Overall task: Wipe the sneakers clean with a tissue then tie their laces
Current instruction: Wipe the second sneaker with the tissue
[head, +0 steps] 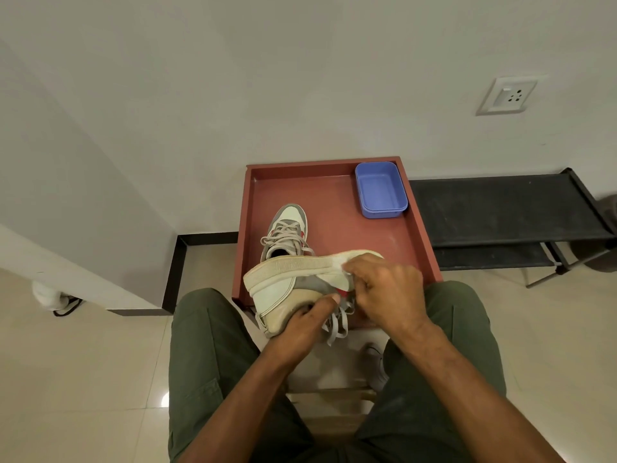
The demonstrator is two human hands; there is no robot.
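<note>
1. A white and grey low-top sneaker with a worn cream rubber sole (293, 285) is being held on its side over the near edge of a reddish-brown square tray with a raised rim (421, 228), its sole facing away from the person and its toe pointing right.
2. Its heel panel is looking scuffed and yellowed, a red patch is showing near the tongue, and its flat grey laces (337, 324) are hanging loose and untied below the shoe.
3. The left hand (305, 324) is gripping the sneaker from beneath at the heel and collar, thumb lying along the upper and fingers curling under the shoe.
4. The right hand (389, 289) is curling over the toe end of the sneaker, fingers bent and pinching a small crumpled white tissue (347, 269) against the edge of the sole.
5. The two hands are sitting close together, both clamped on the same shoe, with forearms reaching forward over the person's lap in olive-green trousers (207, 355).
6. A second matching white and grey sneaker (287, 233) is standing upright on the tray, left of centre, toe pointing to the far edge, with its laces untied.
7. A blue rectangular plastic tub (380, 190) is sitting in the far right corner of the tray.
8. A black low metal rack (500, 208) is standing to the right of the tray.
</note>
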